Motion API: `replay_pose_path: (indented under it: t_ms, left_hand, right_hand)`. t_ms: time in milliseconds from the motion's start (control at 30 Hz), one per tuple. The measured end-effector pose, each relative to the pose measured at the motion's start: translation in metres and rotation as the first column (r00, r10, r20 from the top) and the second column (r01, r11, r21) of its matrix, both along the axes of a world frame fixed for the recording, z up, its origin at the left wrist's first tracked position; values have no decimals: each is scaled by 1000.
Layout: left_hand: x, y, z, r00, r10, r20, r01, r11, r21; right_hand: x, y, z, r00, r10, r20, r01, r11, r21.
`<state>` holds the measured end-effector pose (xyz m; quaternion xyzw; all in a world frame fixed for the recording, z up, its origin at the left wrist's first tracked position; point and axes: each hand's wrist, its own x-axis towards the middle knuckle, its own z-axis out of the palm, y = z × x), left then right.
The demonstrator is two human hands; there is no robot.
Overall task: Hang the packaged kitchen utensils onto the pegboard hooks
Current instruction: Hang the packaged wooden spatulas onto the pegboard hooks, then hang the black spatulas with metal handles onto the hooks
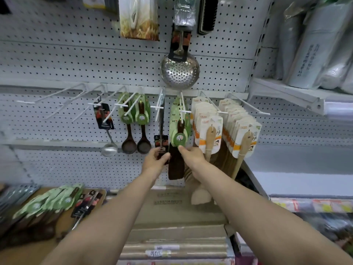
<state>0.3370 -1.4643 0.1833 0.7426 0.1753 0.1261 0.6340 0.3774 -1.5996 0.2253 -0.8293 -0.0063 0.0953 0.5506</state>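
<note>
Settling black-carded utensil (pixel 161 141) on hook (pixel 159 107): left grip (pixel 155 159) pinches it; right grip (pixel 191 155) touches green-carded spatula (pixel 179 137), closure unclear; release likely next.

One head-worn wide-angle camera faces the pegboard (pixel 57 64) head-on from near, spanning from boxes (pixel 177 211) below to hooks (pixel 122 105) above.

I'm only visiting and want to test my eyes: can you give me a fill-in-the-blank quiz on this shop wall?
The left hand grips a utensil in a ____ package. The right hand holds a spatula on a ____ card. The metal skimmer hangs ____ the row of hooks.
Missing: black; green; above.
</note>
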Motion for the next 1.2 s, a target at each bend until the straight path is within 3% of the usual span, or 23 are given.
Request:
replay_pose_path:
  t_ms: [133, 233, 400, 667, 967, 1200]
  left_hand:
    - [-39, 29, 33, 995, 94, 31, -99, 962, 255]
    - [-65, 56, 55, 990, 141, 16, -130, 853, 505]
    - [-113, 111, 80, 978, 207, 10, -154, 693, 704]
    - [-195, 235, 110, 957, 287, 51, -215, 579, 787]
    - [-277, 394, 114, 937, 349, 4, -194, 512, 837]
    - [-307, 484, 99, 927, 375, -26, -200, 550, 811]
  right_hand:
    - [-21, 10, 17, 980, 165, 110, -135, 962, -239]
    - [-41, 27, 36, 905, 345, 248, -199, 859, -472]
    - [-78, 79, 66, 743, 547, 387, -118, 676, -728]
    - [-148, 213, 94, 661, 584, 471, -115, 699, -705]
    - [-224, 378, 94, 659, 589, 468, -195, 735, -650]
    - [-250, 465, 80, 672, 609, 421, -243, 718, -652]
